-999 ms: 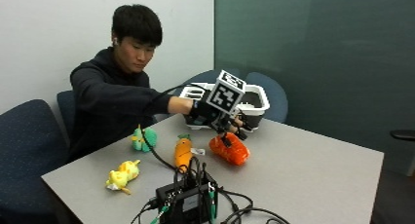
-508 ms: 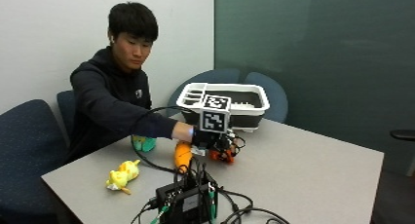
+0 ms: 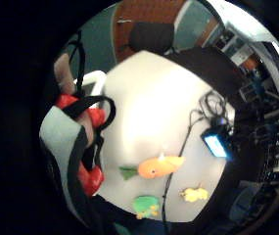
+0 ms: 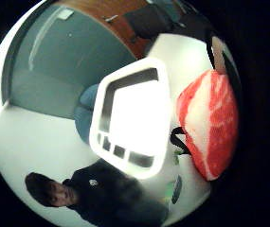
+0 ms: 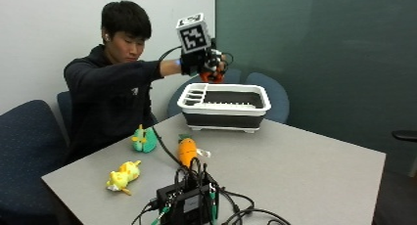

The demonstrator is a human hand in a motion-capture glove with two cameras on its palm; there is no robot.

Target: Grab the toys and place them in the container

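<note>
At the near edge of the grey desk lies a black electronic box with cables. Behind it, toward the left edge, lies a yellow soft plush toy. A little farther stand an orange carrot-shaped plush toy and a green plush toy, near each other but apart.

At the far edge sits the white and black plastic container with a slotted compartment. Above its left part, the gloved right hand is held up in the air, the arm stretched out from the shoulder at about head height. Its fingers are curled around a red and white soft plush toy, which hangs over the container without touching it. In the outside view this toy is mostly hidden by the hand; only a small red part shows below the fingers. The thumb side palm view shows the container's open top under the palm.

The person's other hand is hidden behind the body.
</note>
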